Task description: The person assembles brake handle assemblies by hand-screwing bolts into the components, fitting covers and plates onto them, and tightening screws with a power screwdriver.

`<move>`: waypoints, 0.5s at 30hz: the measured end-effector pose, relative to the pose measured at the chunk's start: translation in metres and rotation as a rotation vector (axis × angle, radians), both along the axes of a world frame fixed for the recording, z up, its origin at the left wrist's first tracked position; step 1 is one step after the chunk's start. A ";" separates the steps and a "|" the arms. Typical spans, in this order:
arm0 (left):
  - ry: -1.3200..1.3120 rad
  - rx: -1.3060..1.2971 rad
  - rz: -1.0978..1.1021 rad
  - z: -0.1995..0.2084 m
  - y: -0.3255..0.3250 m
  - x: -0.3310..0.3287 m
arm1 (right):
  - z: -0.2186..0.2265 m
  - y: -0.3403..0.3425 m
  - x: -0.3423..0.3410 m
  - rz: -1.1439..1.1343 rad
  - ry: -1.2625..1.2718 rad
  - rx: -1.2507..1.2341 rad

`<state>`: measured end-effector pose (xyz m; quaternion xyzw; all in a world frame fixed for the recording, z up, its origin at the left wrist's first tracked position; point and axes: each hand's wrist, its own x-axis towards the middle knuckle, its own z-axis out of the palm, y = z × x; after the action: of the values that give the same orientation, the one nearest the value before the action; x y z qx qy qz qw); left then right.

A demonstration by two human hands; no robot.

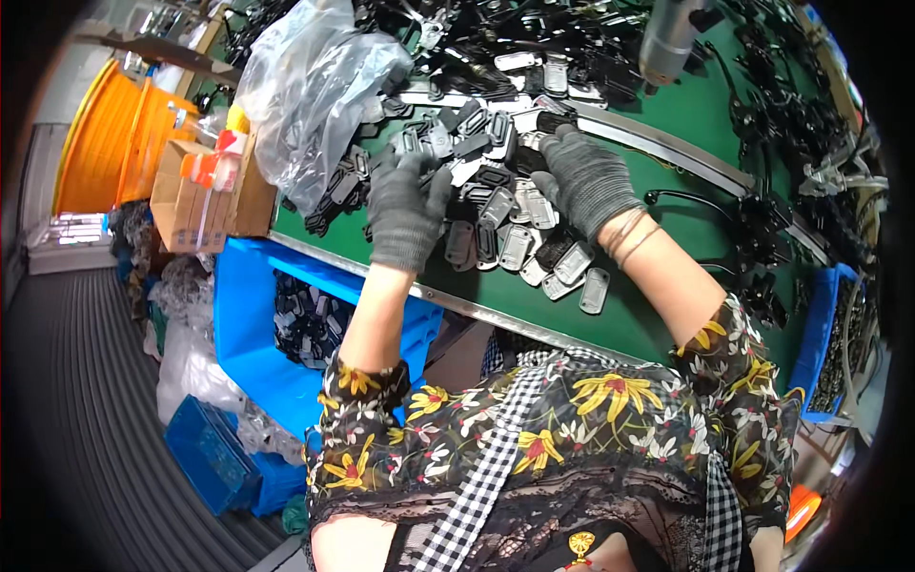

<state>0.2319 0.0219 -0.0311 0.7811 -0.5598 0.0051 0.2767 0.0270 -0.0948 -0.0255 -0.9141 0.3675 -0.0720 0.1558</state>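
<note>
Both my hands wear grey knitted gloves and rest at a heap of small oblong covers (pixel 516 248), some silver-grey, some black, with rounded ends. At the heap's left side is my left hand (pixel 405 212), its thumb apart from the fingers, which reach over the pieces. My right hand (pixel 586 172) lies at the right side, thumb spread toward the middle, fingertips beside a dark piece at the top. No piece shows clearly gripped in either hand; the fingertips are partly hidden among the covers. One grey cover (pixel 594 291) lies at the heap's near edge.
A metal rail (pixel 658 145) crosses the green table (pixel 629 319). Black lever parts (pixel 762 214) lie right and far. Beside the heap are a clear plastic bag (pixel 315 105) and cardboard box (pixel 191 214). A blue bin (pixel 248 315) stands below the edge; a powered driver (pixel 672 43) hangs above.
</note>
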 end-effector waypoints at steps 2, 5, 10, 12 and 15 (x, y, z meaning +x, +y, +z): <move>-0.149 -0.058 -0.057 -0.002 -0.017 0.001 | 0.000 -0.002 -0.004 0.005 -0.057 0.016; -0.025 0.094 -0.157 -0.007 -0.040 0.003 | 0.004 -0.005 -0.012 -0.007 -0.148 0.048; 0.057 0.139 -0.234 -0.004 -0.054 0.002 | 0.012 -0.006 -0.045 -0.030 -0.379 0.008; 0.588 -0.027 -0.341 0.000 -0.047 -0.001 | 0.028 0.002 -0.058 0.036 -0.474 -0.077; 1.278 0.008 -0.467 0.044 -0.039 -0.057 | 0.042 0.008 -0.078 0.130 -0.656 -0.008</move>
<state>0.1750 -0.0167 0.0128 0.4904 -0.4402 -0.5193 0.5441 -0.0509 -0.0869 0.0165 -0.8645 0.2383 -0.3537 0.2662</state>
